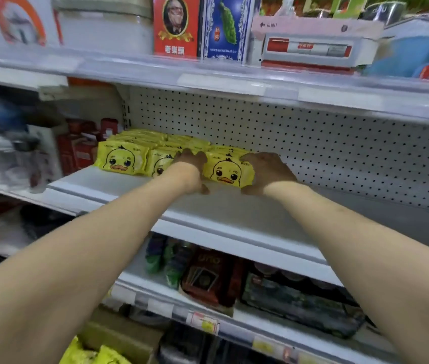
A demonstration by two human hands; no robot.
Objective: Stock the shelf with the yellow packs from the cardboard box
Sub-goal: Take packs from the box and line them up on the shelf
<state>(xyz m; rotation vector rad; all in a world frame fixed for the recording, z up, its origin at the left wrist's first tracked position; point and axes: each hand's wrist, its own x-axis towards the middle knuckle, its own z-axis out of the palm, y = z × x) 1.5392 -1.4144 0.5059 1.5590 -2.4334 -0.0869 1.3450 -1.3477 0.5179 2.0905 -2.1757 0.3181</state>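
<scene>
Several yellow packs with a duck face stand in rows on the white middle shelf (119, 187), the leftmost front pack (121, 161) among them. Both my hands reach onto that shelf and hold one group of yellow packs (225, 173) between them. My left hand (191, 170) grips its left side, thumb low at the front. My right hand (267, 173) grips its right side, fingers over the top. The cardboard box (119, 337) sits at the bottom left, with more yellow packs (87, 354) in it.
A white pegboard (313, 148) backs the shelf, and bare shelf lies to the right of the packs. Red boxes (77, 151) stand left of the packs. The upper shelf (234, 80) overhangs with boxed goods. The lower shelf holds a card-game box (208, 277) and bottles.
</scene>
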